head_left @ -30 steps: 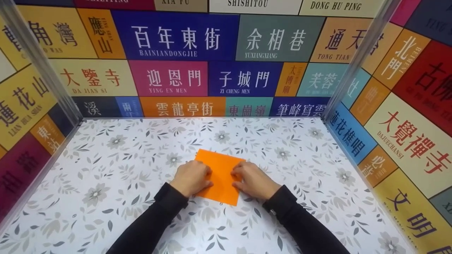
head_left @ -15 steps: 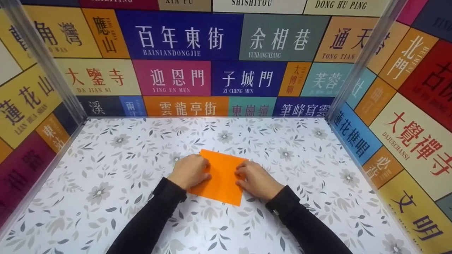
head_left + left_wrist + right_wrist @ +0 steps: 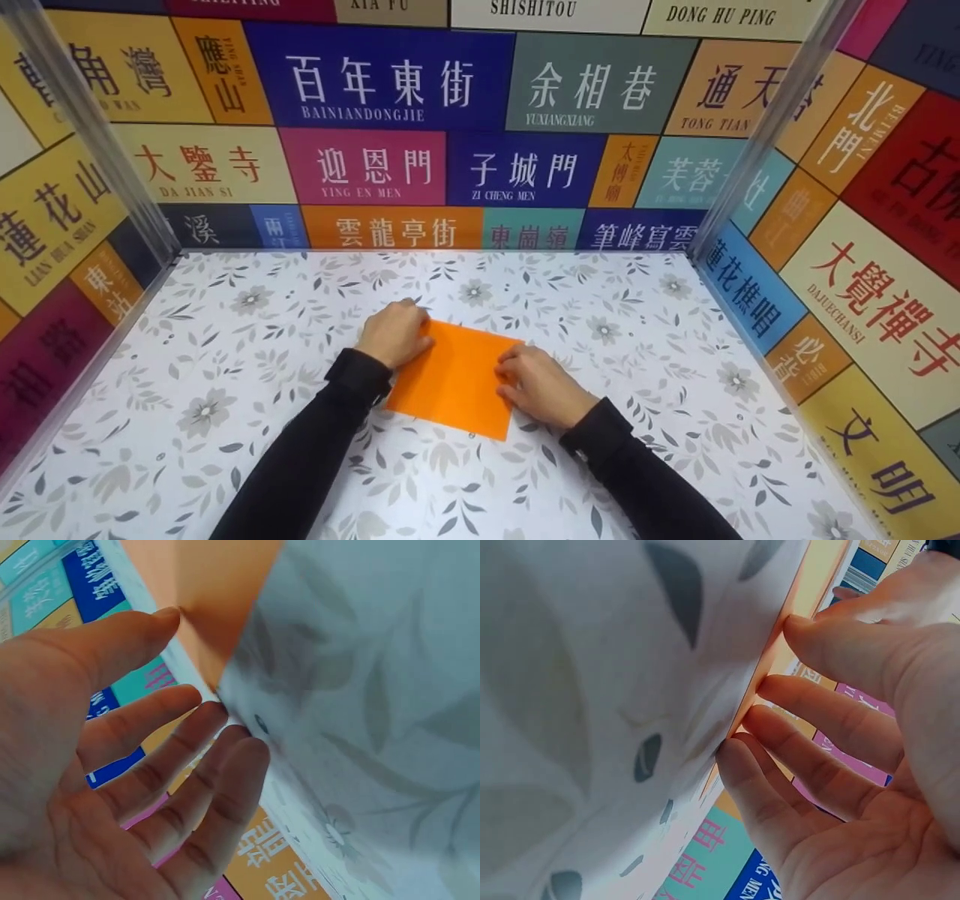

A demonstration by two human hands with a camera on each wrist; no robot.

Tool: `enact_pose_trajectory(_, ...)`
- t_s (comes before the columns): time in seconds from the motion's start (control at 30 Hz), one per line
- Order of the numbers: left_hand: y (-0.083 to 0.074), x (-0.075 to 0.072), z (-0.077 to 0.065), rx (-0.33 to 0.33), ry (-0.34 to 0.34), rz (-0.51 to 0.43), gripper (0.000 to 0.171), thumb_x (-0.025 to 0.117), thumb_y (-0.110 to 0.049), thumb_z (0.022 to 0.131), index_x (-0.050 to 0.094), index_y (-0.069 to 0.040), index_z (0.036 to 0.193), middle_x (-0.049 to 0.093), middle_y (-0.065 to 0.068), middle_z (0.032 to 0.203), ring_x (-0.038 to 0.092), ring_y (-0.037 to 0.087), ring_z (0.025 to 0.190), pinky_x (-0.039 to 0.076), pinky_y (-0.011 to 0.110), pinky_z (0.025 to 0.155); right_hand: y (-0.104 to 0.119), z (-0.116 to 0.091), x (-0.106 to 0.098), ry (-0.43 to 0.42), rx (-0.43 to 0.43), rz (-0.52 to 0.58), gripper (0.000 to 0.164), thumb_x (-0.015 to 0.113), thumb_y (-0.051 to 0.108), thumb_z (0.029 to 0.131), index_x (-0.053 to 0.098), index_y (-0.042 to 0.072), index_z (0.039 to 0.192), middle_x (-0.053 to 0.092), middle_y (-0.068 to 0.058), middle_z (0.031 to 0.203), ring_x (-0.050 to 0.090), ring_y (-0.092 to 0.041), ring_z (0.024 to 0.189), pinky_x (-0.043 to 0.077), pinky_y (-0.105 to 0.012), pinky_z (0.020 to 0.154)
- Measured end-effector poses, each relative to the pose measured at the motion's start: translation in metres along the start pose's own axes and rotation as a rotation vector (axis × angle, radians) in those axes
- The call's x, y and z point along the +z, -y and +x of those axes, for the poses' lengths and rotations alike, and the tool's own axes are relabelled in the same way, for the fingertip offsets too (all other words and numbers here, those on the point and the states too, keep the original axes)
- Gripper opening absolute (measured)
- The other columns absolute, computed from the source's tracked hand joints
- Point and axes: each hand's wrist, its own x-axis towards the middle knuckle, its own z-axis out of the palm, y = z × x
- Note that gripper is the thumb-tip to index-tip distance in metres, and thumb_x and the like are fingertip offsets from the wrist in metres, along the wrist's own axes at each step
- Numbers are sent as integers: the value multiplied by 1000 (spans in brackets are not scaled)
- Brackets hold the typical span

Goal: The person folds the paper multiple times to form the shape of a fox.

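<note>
A square sheet of orange paper (image 3: 457, 382) lies flat on the patterned tabletop, turned slightly. My left hand (image 3: 396, 334) is at its far left corner. In the left wrist view the thumb tip touches the paper (image 3: 217, 592), while the loosely bent fingers reach the corner, apart from the thumb. My right hand (image 3: 544, 384) rests its fingertips along the right edge. Seen from the right wrist, the thumb and fingertips touch the edge of the paper (image 3: 814, 585) side by side, without closing on it.
The white tabletop (image 3: 240, 360) has a grey leaf and flower pattern. Colourful panels with printed characters form a back wall (image 3: 375, 82), a left wall (image 3: 52, 217) and a right wall (image 3: 862, 300). Clear strips run up the back corners.
My left hand has slid from the paper's left side up to its far left corner, uncovering more of the sheet. My right hand stays at the right edge. The paper has barely moved.
</note>
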Motion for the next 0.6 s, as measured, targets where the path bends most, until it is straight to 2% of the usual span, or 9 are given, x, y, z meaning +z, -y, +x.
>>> enact_pose_trajectory(0.2,3,4,11,-17,25,8,25,92,-26,101,87,-2,109,76,17,109,75,38,99,69,57,86,2,0,2,-9,-23,-13,22,85,6,103,85,-6,122,80,-27,134,77,-46,124,64,-59,115)
enact_pose_trajectory(0.33,6,6,16,-19,30,-6,24,91,-24,99,87,-2,108,77,17,108,75,37,96,69,56,84,2,-1,2,-11,-35,-17,21,85,6,103,85,-6,121,80,-27,132,78,-45,123,65,-58,114)
enact_pose_trajectory(0.37,16,18,22,-6,16,-17,27,92,-29,99,87,-4,107,76,15,106,75,34,95,68,52,83,3,-1,2,-13,-37,-18,21,86,6,103,85,-5,121,80,-27,132,78,-45,123,65,-58,114)
enact_pose_trajectory(0.4,16,18,23,-10,19,-18,27,92,-29,99,87,-4,107,76,14,106,74,33,95,68,52,83,2,-1,2,-16,-38,-19,21,86,6,103,85,-5,120,81,-27,132,78,-45,123,65,-58,114)
enact_pose_trajectory(0.57,14,16,25,-24,21,-25,25,92,-27,98,85,-4,103,76,14,104,76,34,95,69,53,85,2,-1,2,-32,-54,-29,18,86,5,102,86,-6,117,81,-27,130,78,-45,122,66,-57,113)
enact_pose_trajectory(0.6,3,4,19,-43,37,-18,22,91,-22,97,85,-2,103,76,16,106,76,38,96,69,56,87,2,-1,2,-33,-55,-30,18,86,5,102,86,-5,116,81,-26,130,78,-45,121,66,-57,113)
